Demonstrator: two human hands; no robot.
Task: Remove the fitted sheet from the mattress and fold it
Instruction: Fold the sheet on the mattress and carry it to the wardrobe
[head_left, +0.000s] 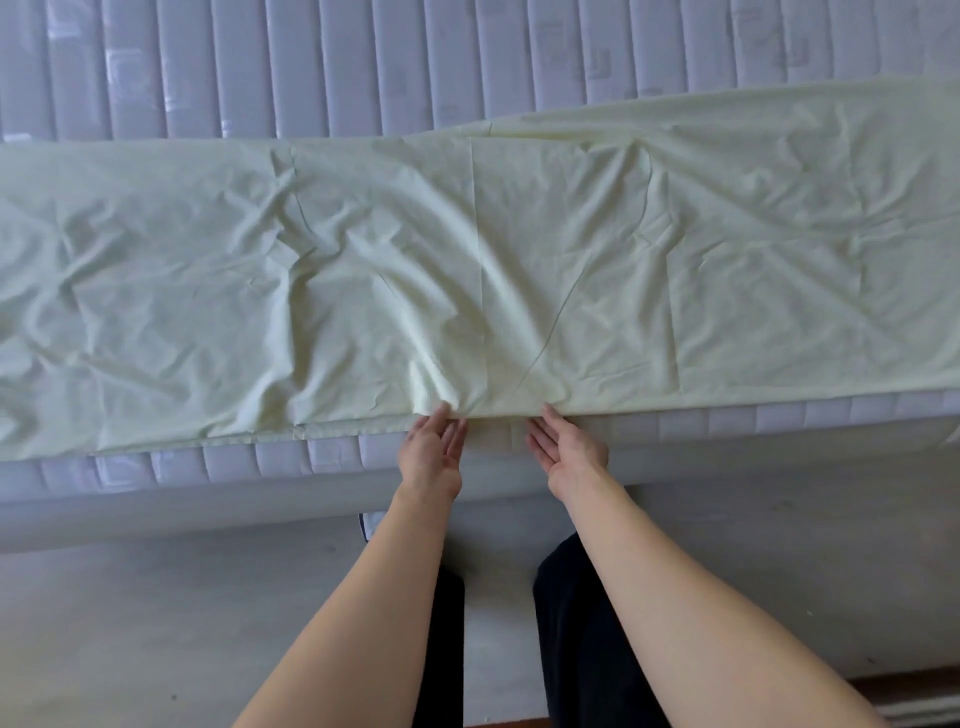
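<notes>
The pale yellow-green fitted sheet (467, 270) lies off the mattress corners as a long, wrinkled, doubled band across the quilted white mattress (363, 62). Its near edge runs along the mattress's front edge. My left hand (432, 452) and my right hand (566, 449) are side by side at the middle of that near edge, palms turned up, fingers straight. Their fingertips touch the sheet's hem from below. Neither hand holds the cloth.
Bare quilted mattress shows beyond the sheet and in a narrow strip at the front (234, 460). The mattress side drops to a grey floor (156, 623). My dark-trousered legs (587, 639) stand close to the bed.
</notes>
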